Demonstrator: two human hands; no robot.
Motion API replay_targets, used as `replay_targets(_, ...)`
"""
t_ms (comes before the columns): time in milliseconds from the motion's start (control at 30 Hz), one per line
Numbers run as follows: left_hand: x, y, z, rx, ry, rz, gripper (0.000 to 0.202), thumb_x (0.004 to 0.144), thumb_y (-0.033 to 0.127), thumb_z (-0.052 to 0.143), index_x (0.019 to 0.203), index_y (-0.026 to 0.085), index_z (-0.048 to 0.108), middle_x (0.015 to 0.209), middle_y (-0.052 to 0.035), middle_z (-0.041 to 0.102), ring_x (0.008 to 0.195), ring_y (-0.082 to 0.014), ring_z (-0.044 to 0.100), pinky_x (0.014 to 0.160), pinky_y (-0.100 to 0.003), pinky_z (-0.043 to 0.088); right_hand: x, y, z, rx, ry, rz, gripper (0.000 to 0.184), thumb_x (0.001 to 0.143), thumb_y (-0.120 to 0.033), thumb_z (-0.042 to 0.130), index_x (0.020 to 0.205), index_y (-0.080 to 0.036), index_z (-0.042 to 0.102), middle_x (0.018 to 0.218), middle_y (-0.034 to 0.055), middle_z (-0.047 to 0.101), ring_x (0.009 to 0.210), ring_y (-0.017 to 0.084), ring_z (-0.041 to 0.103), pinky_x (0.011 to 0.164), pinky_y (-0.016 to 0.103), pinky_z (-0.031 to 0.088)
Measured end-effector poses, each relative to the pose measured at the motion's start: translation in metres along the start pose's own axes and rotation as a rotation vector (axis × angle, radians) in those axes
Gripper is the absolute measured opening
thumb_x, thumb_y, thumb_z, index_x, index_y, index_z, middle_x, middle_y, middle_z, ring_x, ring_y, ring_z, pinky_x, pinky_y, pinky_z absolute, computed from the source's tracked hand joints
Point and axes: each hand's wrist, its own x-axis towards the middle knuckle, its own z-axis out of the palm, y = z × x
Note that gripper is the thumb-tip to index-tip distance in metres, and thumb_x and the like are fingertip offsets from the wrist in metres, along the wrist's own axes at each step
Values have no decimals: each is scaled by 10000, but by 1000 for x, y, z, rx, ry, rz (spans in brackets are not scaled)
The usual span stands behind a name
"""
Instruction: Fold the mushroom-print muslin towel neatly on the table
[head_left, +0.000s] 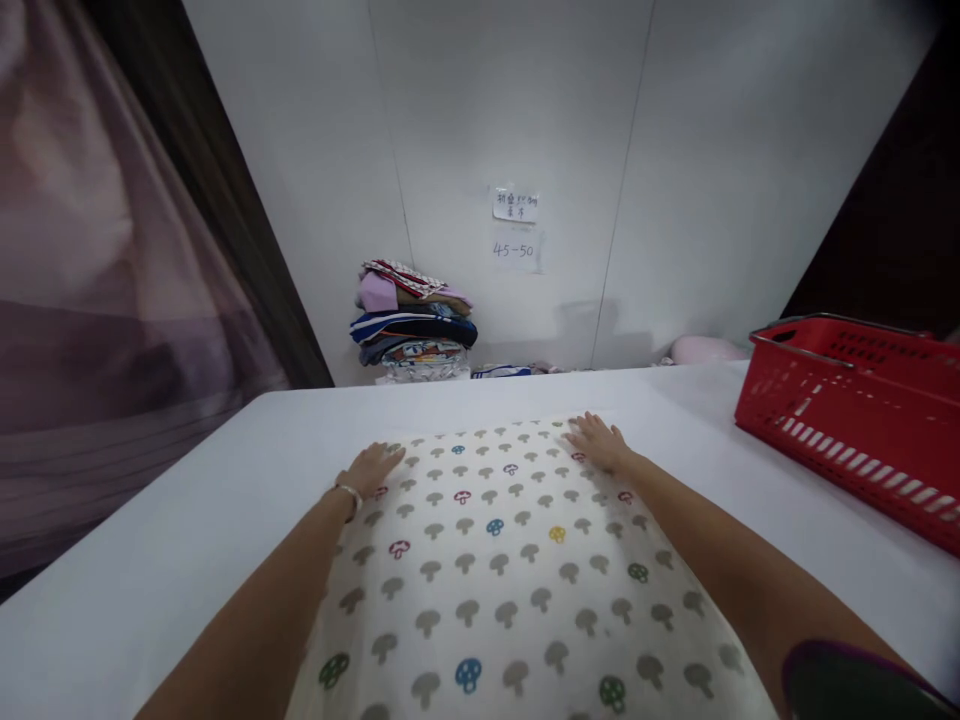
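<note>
A cream cloth printed with small mushrooms (495,570) lies flat on the white table (187,520) in front of me. My left hand (371,468) rests palm down on its far left corner, fingers stretched out, with a bracelet at the wrist. My right hand (596,443) lies flat on the far right corner, fingers spread. Neither hand grips anything.
A red plastic basket (855,420) stands on the table at the right. A stack of folded clothes (412,320) sits against the white wall beyond the table, below two paper notes (516,225). A curtain (90,280) hangs at the left.
</note>
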Motion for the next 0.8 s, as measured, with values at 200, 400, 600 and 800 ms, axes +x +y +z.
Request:
replay_targets(200,-77,-9,-6,46,6,86,596,852,511,234,1381,246,307,1487,-46,177,1362,-245,133,1055,-511,177,-94,17,15,-27,21,-76,727,848,-622,161,1417,-174,220,1488,68,144,1366,234,60,1087,451,99)
replay_targets(400,-190,-22,21,73,-15,216,652,820,574,318,1385,250,298,1485,-32,155,1367,-241,88,1083,-482,129,-168,44,26,-10,15,-73,716,835,-637,193,1408,-214,261,1479,45,171,1360,237,107,1088,458,137)
replay_targets(600,-273,-44,42,76,135,281,618,813,559,381,1348,249,375,1453,-55,243,1342,-271,174,1054,-495,253,-213,67,34,101,21,-85,717,838,-624,225,1403,-185,280,1475,49,176,1357,225,127,1101,421,143)
replay_targets(800,-331,-71,51,13,291,465,416,844,426,423,1205,264,554,1312,-20,488,1226,-228,418,980,-391,411,-273,92,38,371,130,-62,637,869,-563,259,1368,-179,356,1433,51,304,1313,229,276,1097,381,210)
